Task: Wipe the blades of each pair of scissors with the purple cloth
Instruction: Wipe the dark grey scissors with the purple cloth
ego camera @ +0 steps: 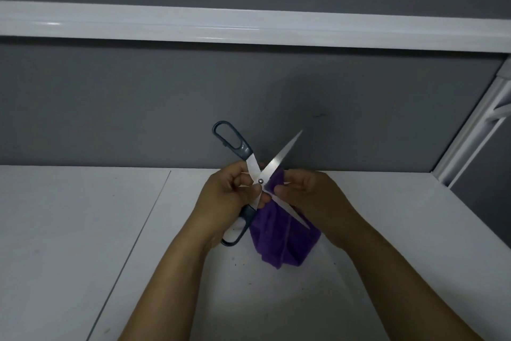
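In the centre of the frame the left hand pinches the scissors at the pivot. Their blades are spread in a wide X, with one tip at upper right before the grey wall. The right hand pinches the purple cloth round the lower blade, above the white table, which runs wide to the left and right.

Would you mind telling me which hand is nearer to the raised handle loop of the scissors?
Left. The left hand holds the scissors near the pivot, just below the raised loop. The right hand, pinching the purple cloth, sits across the blades.
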